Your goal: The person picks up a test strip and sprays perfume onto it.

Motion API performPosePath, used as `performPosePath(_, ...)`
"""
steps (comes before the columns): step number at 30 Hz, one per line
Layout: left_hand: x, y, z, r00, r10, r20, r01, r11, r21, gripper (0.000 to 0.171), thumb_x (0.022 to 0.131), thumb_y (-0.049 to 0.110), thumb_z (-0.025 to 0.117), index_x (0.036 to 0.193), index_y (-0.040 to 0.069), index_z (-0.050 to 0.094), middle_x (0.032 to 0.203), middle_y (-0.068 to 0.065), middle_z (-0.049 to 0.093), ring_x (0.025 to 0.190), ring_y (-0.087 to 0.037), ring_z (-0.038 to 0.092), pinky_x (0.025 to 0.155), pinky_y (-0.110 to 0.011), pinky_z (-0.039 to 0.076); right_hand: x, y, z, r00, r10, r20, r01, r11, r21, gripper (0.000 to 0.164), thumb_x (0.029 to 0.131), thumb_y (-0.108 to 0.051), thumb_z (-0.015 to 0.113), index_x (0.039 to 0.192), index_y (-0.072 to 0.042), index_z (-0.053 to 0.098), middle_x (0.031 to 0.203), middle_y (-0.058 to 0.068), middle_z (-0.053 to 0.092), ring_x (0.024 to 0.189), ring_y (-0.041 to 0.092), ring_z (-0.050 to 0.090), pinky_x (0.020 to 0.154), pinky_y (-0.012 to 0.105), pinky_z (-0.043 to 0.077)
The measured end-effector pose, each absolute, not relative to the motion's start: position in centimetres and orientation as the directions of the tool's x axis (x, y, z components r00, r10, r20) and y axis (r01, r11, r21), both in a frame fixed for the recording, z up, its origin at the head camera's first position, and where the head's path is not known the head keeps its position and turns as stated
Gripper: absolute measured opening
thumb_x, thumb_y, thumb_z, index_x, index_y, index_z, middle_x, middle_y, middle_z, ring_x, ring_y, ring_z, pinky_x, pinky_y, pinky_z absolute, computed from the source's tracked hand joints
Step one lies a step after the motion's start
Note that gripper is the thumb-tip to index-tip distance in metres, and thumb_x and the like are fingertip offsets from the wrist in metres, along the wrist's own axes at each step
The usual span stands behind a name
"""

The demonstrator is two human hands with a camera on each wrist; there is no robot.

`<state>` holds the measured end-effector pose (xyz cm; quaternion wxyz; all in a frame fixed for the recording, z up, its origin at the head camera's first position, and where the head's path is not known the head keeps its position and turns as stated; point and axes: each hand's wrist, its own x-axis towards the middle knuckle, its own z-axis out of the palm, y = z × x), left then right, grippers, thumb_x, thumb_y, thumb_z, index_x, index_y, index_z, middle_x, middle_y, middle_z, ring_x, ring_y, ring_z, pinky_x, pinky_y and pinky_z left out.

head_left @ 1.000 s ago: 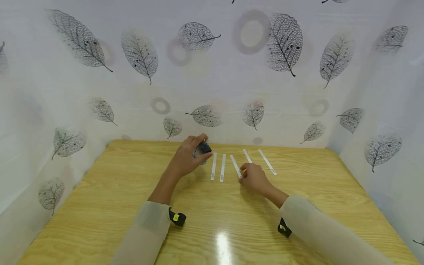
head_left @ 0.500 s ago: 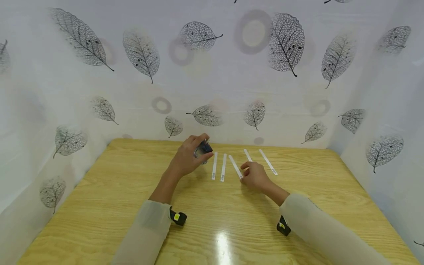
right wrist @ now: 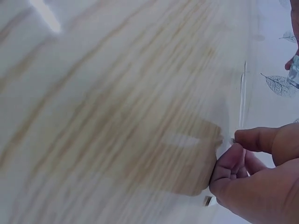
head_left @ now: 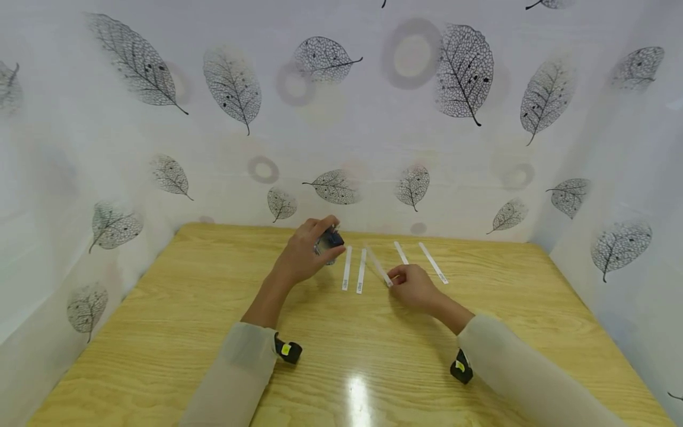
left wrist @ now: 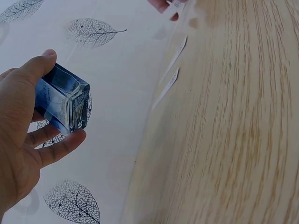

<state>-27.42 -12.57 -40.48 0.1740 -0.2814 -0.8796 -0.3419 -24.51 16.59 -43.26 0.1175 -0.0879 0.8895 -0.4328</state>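
Observation:
My left hand [head_left: 300,256] grips a blue glass perfume bottle [left wrist: 60,95] above the back of the table. Thumb and fingers curl around its sides in the left wrist view, and its thick clear base faces out. To the right, my right hand [head_left: 417,289] pinches the near end of a white paper test strip [head_left: 380,267] between thumb and fingertips. That strip's far end looks raised off the wood. Two more strips, a left one [head_left: 347,270] and a right one [head_left: 361,273], lie between the hands.
Beyond my right hand lie two further white strips, one partly hidden [head_left: 401,251] and one slanted [head_left: 433,263]. A leaf-patterned curtain [head_left: 352,130] rises along the back and sides of the wooden table [head_left: 341,338]. Cameras sit on both wrists.
My right hand, on the table before, now pinches the middle strip and its far end has tilted up. The left hand keeps the perfume bottle in nearly the same place.

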Motion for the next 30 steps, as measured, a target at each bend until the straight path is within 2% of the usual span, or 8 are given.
performPosePath(5,-27.4,-12.5,-40.4,-0.782,0.375,0.498,0.613,0.608,0.505,0.055,0.097,0.04,0.073,0.145,0.031,0.046,0.13,-0.014,0.056,0.108,-0.035,0.059,0.081,-0.053,0.055,-25.0,17.4,-43.1,-0.948,-0.266,-0.173,0.021,0.489,-0.872,0.026,0.101,0.001,0.054,0.124,0.012,0.061,0.104,0.021,0.067,0.082,0.023,0.064,0.068,0.032,0.054)
performPosePath(11,-27.4,-12.4,-40.5,-0.784,0.379,0.493,0.612,0.609,0.505,0.054,0.097,0.041,0.072,0.144,0.031,0.047,0.13,-0.013,0.056,0.109,-0.035,0.059,0.081,-0.052,0.056,-25.6,17.7,-42.5,-0.949,-0.239,-0.207,0.096,0.407,-0.908,0.025,0.103,-0.003,0.057,0.123,0.013,0.059,0.109,0.02,0.065,0.084,0.021,0.065,0.079,0.036,0.058)
performPosePath(19,-27.3,-12.3,-40.4,-0.791,0.38,0.48,0.604,0.611,0.512,0.053,0.097,0.042,0.072,0.143,0.031,0.048,0.13,-0.014,0.056,0.108,-0.035,0.059,0.08,-0.052,0.056,-26.2,17.6,-41.8,-0.938,-0.277,-0.206,0.109,0.33,-0.938,0.024,0.104,-0.003,0.056,0.122,0.013,0.056,0.113,0.025,0.066,0.083,0.019,0.068,0.078,0.035,0.059)
performPosePath(25,-27.4,-12.3,-40.5,-0.79,0.381,0.481,0.604,0.616,0.506,0.054,0.097,0.042,0.072,0.144,0.029,0.048,0.131,-0.015,0.055,0.109,-0.036,0.059,0.079,-0.051,0.057,-26.4,17.3,-41.6,-0.936,-0.281,-0.214,0.132,0.284,-0.95,0.022,0.104,-0.004,0.058,0.12,0.01,0.055,0.104,0.019,0.07,0.08,0.016,0.071,0.076,0.034,0.06)
performPosePath(30,-27.4,-12.3,-40.5,-0.788,0.38,0.485,0.606,0.618,0.501,0.054,0.097,0.042,0.072,0.144,0.029,0.049,0.132,-0.015,0.056,0.111,-0.037,0.059,0.081,-0.052,0.057,-26.5,17.1,-41.7,-0.934,-0.289,-0.212,0.137,0.258,-0.956,0.021,0.103,-0.003,0.059,0.119,0.011,0.055,0.102,0.022,0.071,0.078,0.017,0.071,0.075,0.032,0.06)
